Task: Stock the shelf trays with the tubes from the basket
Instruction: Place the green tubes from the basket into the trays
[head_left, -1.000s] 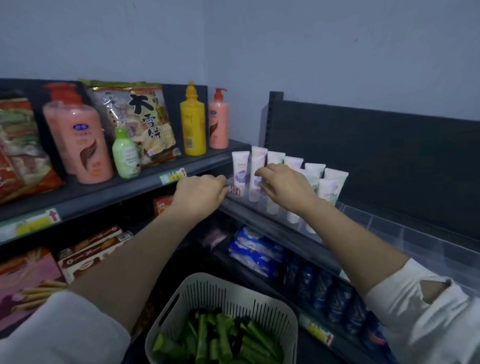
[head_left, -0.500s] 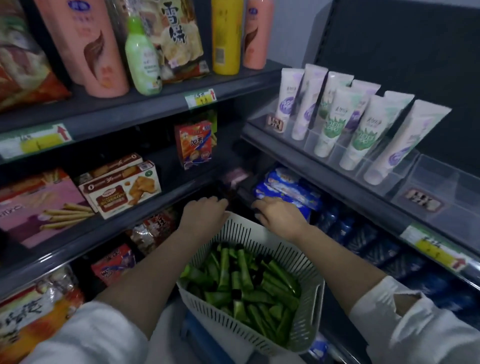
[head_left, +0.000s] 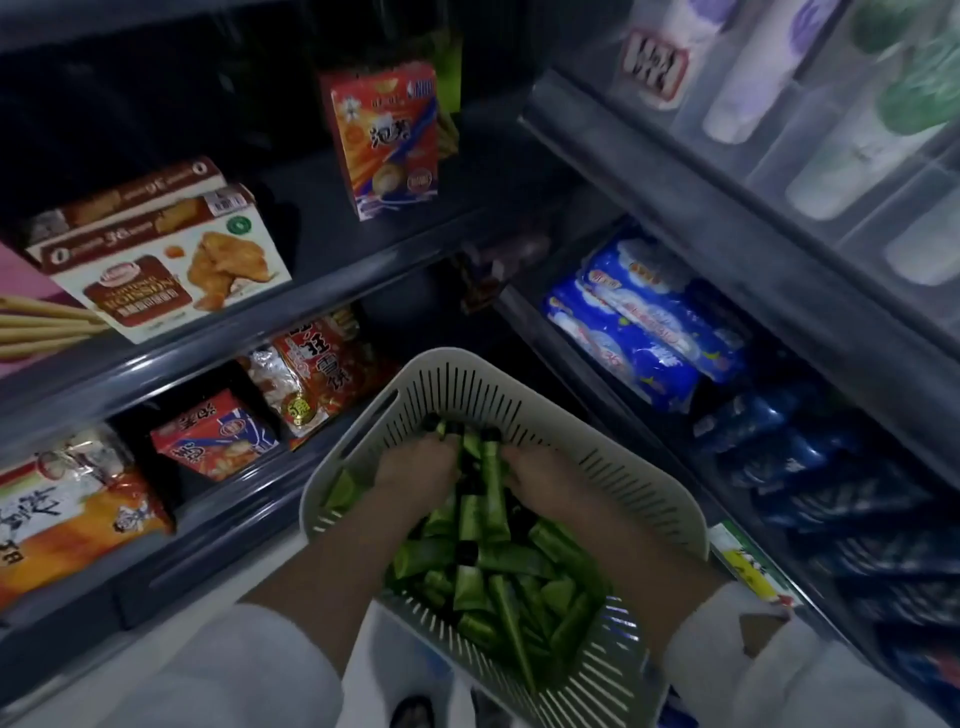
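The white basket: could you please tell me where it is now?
In the head view the basket sits low centre, before the shelves, with the left hand and right hand gripping green tubes inside it and blue packs shelved to its right.

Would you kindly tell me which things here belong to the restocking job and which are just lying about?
Job: green tubes, basket, shelf trays, left hand, right hand.
Lying about: biscuit boxes, orange snack box, blue packs, red snack bags.
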